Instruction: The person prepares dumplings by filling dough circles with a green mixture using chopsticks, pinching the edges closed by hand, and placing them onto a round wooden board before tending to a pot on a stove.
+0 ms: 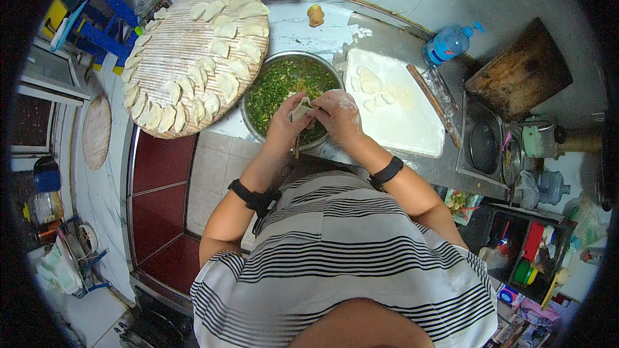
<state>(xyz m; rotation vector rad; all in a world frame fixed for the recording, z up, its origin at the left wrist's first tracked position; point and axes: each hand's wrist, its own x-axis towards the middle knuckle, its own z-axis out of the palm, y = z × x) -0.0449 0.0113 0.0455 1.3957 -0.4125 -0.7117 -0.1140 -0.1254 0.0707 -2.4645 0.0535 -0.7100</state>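
Over a steel bowl (247,121) of chopped green filling (283,75), my left hand (286,121) holds a partly folded dumpling wrapper (300,110). Flour-dusted, my right hand (339,115) pinches the wrapper's right edge with its fingertips. What is inside the wrapper is mostly hidden by my fingers. A thin utensil handle (296,147) shows below my left hand at the bowl's near rim. To the left, a round ribbed tray (169,58) carries several folded dumplings (227,86). Right of the bowl, a floured white board (411,130) bears dough pieces (370,82).
A wooden rolling pin (433,104) lies across the board's right edge. Behind it stand a blue plastic bottle (447,44) and a leaning wooden chopping board (522,67). A ginger-like lump (316,16) rests near the wall. The sink (483,147) is at the right.
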